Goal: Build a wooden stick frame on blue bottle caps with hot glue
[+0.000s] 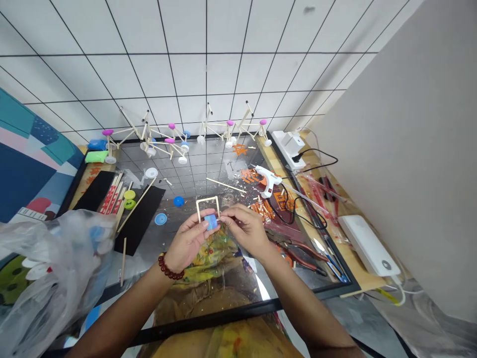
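Near the front of the glass tabletop, my left hand (192,234) pinches a small blue block (211,222) between thumb and fingers. A three-sided frame of pale wooden sticks (207,200) rises from behind the block, its crossbar uppermost. From the other side my right hand (244,228) closes thumb and fingertips at the frame's right stick, beside the block. What exactly those right fingertips grip is too small to make out. To the left lie a blue bottle cap (179,201) and a light blue cap (160,219).
Several stick models with wheels (169,140) stand along the back wall. A white glue gun (267,180) with a black cord lies right of centre. Pliers (303,253) and a knife (328,258) lie front right. Left are black sheets (143,219) and a plastic bag (70,258).
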A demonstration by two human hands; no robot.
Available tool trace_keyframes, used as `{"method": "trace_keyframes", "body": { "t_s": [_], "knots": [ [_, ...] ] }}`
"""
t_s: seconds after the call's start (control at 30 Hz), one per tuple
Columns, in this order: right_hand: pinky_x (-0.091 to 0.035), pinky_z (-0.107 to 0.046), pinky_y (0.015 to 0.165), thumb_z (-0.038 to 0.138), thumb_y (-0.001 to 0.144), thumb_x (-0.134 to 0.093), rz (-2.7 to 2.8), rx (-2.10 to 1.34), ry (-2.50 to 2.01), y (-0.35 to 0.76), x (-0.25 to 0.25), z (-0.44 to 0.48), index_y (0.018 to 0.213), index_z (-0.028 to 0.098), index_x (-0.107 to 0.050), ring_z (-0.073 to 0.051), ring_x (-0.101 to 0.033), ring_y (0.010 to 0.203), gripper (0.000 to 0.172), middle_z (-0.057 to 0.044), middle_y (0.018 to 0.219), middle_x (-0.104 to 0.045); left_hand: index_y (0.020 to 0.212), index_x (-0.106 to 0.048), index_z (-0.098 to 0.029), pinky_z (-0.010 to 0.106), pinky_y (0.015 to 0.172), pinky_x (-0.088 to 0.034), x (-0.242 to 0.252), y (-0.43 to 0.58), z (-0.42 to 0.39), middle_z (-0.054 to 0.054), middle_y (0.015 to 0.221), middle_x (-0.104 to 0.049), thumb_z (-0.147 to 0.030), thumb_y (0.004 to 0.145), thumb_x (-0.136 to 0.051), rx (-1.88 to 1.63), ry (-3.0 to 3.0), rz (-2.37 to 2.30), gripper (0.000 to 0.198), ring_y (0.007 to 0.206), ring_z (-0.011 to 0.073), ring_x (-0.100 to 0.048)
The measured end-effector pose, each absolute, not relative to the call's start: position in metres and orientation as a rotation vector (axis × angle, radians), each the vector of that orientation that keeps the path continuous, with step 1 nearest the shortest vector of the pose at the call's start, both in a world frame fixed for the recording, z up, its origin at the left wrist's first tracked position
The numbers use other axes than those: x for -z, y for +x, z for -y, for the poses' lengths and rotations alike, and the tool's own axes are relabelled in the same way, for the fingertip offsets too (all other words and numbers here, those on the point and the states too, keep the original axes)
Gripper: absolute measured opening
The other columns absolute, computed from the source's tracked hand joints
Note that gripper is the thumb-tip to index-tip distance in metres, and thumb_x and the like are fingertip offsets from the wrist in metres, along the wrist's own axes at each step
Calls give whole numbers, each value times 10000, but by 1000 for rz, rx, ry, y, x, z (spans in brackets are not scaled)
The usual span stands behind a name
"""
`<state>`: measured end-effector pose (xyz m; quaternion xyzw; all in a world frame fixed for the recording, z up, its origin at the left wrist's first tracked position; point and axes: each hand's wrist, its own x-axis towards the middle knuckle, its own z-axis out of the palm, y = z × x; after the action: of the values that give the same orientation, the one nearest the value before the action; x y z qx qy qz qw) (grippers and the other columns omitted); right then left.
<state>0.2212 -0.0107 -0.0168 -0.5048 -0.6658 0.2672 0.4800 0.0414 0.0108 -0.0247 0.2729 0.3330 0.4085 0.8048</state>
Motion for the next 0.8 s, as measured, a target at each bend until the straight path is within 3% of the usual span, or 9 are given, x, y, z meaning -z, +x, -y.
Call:
{"method": "trace_keyframes", "body": {
  "t_s": [0.07,0.2,0.3,0.4,0.53,0.7,0.8],
  "knots": [
    [-472,-277,700,246,943,-556,1610,-643,-1259,223,17,10,825,210,-658,-148,-597,733,160,-15,777,-647,1067,-737,-158,455,1069,-475,24,44,-10,82,1052,-742,-208,778,-774,-866,575,-717,296,1027,243,-701],
    [-447,-270,671,327,938,-558,1217,-512,-1381,248,17,10,817,209,-598,-148,-554,701,174,1,750,-599,1042,-736,-157,452,1088,-462,25,43,-12,70,1044,-739,-206,768,-784,-900,516,-694,282,1037,249,-704],
    [-446,-278,656,420,947,-548,975,-395,-1404,273,14,12,748,209,-561,-151,-534,661,290,12,677,-545,1073,-728,-150,469,1108,-446,29,39,-14,88,1084,-732,-224,805,-753,-923,489,-672,279,1095,267,-684],
    [-498,-353,774,464,959,-518,1221,-465,-1474,283,9,15,664,207,-609,-202,-626,790,401,-44,771,-645,1105,-718,-125,490,1135,-419,33,35,-17,128,1151,-711,-350,897,-647,-907,424,-626,315,1178,294,-642],
    [-489,-423,976,358,911,-630,1593,-453,-1489,263,11,17,968,239,-732,-245,-642,1083,167,-92,1154,-685,1146,-703,-104,501,1171,-372,39,33,-19,159,1223,-683,-363,941,-559,-876,363,-574,361,1266,309,-582],
    [-536,-382,922,245,957,-549,1822,-484,-1374,226,24,10,1156,261,-681,-213,-649,1052,239,-83,1112,-697,1170,-703,-112,506,1175,-363,44,30,-17,155,1269,-670,-287,912,-612,-894,408,-569,325,1277,306,-573],
    [-533,-367,888,214,959,-540,1851,-464,-1342,219,31,6,1169,253,-665,-207,-633,1028,248,-84,1104,-674,1166,-710,-125,504,1169,-373,45,30,-15,140,1232,-693,-240,881,-655,-875,434,-577,313,1244,289,-598]
  ]
}}
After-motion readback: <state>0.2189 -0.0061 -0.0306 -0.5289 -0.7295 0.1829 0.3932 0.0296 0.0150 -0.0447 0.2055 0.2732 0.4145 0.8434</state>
